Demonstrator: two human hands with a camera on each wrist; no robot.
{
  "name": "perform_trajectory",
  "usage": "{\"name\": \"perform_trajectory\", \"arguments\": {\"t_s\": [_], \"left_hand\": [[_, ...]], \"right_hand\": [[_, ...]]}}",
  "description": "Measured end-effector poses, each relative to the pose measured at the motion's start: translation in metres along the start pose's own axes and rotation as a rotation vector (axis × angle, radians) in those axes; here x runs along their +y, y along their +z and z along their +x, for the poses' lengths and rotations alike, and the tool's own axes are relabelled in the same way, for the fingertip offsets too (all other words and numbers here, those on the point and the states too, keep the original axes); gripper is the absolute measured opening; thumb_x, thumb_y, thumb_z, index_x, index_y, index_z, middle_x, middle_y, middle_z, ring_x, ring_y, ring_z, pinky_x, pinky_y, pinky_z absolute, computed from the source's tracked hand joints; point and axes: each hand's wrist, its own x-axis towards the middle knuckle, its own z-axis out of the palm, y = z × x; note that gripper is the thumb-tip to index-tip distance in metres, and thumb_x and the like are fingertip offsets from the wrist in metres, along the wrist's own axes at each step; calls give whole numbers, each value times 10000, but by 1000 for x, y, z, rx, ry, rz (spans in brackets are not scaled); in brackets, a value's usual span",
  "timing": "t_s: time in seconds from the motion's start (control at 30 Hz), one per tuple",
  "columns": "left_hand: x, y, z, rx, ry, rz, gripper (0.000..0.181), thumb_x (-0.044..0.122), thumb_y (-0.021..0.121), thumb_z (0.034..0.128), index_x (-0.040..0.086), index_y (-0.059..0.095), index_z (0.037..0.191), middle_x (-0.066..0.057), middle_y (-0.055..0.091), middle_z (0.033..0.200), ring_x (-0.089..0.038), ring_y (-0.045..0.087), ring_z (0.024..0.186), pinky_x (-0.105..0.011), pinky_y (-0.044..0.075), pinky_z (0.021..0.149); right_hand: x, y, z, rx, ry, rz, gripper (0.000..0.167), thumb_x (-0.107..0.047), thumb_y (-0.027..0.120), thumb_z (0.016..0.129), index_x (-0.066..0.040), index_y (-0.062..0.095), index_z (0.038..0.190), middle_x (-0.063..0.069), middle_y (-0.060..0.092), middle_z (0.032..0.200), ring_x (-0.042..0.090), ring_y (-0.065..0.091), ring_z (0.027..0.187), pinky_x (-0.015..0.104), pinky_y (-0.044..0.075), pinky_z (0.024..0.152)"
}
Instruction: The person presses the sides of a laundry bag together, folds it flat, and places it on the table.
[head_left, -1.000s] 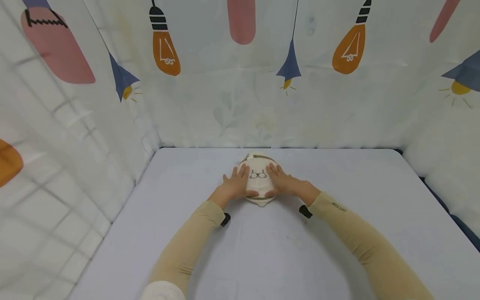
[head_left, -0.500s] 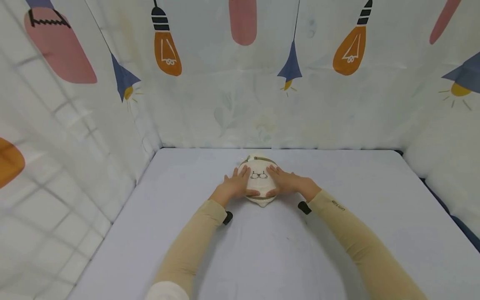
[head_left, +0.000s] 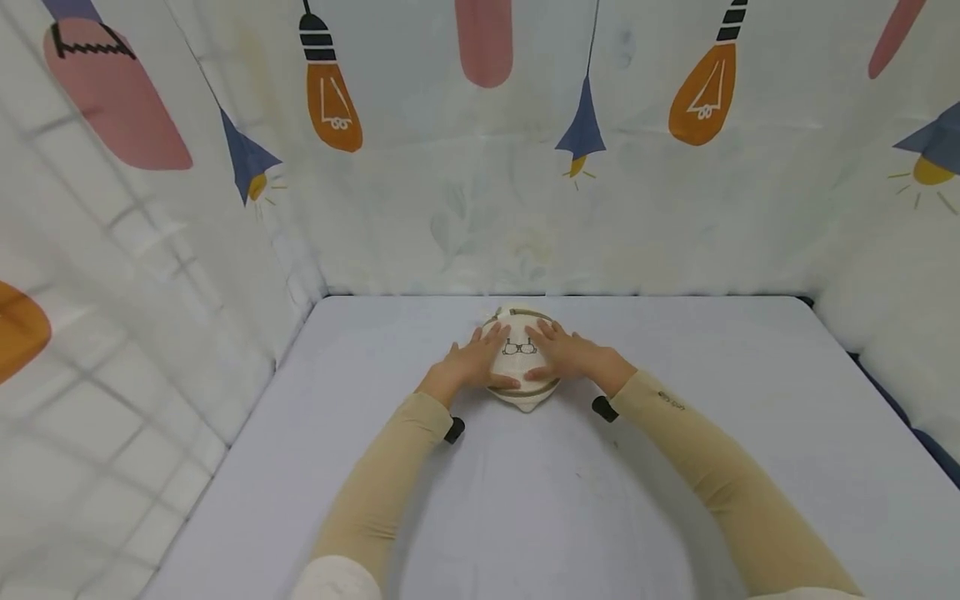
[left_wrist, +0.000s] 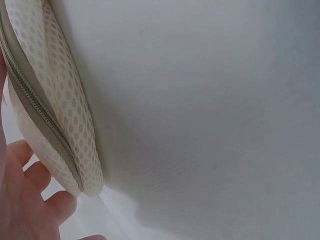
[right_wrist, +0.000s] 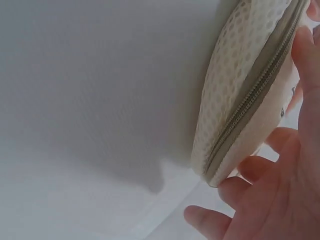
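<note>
A small cream zippered mesh laundry bag [head_left: 521,365], with eyeglasses printed on its front, lies on the table near the far edge. My left hand [head_left: 471,362] rests on its left side, fingers spread and pointing away from me, thumb stretched across the lower part. Mirroring it, my right hand [head_left: 574,357] touches the right side with fingers spread. Both wrist views show honeycomb mesh on the bag's underside and a closed zipper [left_wrist: 37,104] along its edge. In the right wrist view, fingertips [right_wrist: 235,191] lie at the bag's rim.
A white cloth covers the table [head_left: 525,500]. Behind it hangs a pale curtain [head_left: 390,217] printed with bulbs and lamps, continuing along the left and right sides. Black wrist devices [head_left: 604,408] sit under both wrists.
Both hands have shifted slightly inward over the bag, so their fingertips are closer together near the printed eyeglasses. The bag stays in about the same place.
</note>
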Motion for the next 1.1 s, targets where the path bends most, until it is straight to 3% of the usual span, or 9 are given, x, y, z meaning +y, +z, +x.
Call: {"name": "perform_trajectory", "arguments": {"t_s": [0.27,0.63,0.87,1.1], "left_hand": [[3,0,5,-8,9,18,1058,627,674,912,129,117,1661,-90,9,1712,-413,25,1547,-709,171,1156],[2,1,8,-12,-19,89,1034,657,651,911,132,165,1658,-75,58,1718,-401,50,1552,-704,126,1171],[-2,5,7,20,-5,130,1044,691,604,918,138,124,1662,-82,41,1716,-385,48,1554,-710,137,1164],[-6,13,6,52,14,204,1050,723,518,948,116,42,1661,-102,1,1718,-353,41,1561,-707,143,1167]], "right_hand": [[0,-3,2,-27,66,-9,923,-598,577,994,-166,114,1666,151,-9,1712,387,28,1556,724,283,1104],[-7,-8,4,-66,103,-78,900,-641,549,986,-204,153,1666,109,38,1718,361,72,1559,704,316,1097],[-3,-6,0,-52,63,-42,938,-632,526,1001,-179,48,1668,117,-43,1716,373,9,1559,739,309,1076],[9,2,-2,48,27,2,1093,-662,563,967,-38,-33,1638,145,-25,1710,348,26,1561,647,227,1174]]}}
